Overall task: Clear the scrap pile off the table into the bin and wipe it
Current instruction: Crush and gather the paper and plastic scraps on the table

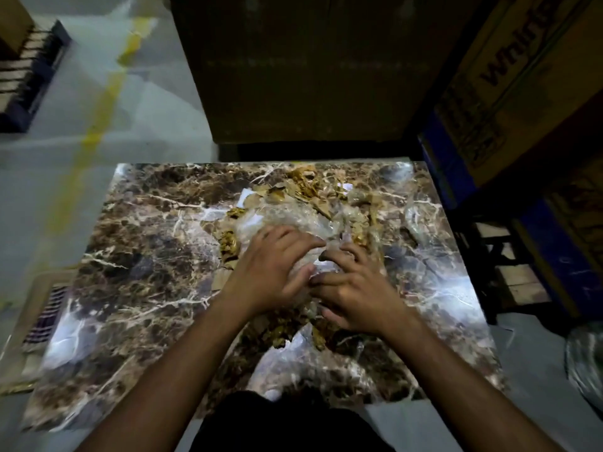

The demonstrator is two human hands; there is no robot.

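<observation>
Both hands' fingers seemingly press atop the scrap pile.

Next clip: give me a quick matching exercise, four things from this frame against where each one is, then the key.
Things:
1. left hand
2. right hand
3. big cardboard box
4. yellow floor line

Places:
A. beyond the table's far edge
B. on the floor, left of the table
C. on the crumpled clear plastic of the scrap pile, left side
D. on that plastic, right side

Pairs: 1-C, 2-D, 3-A, 4-B
</observation>
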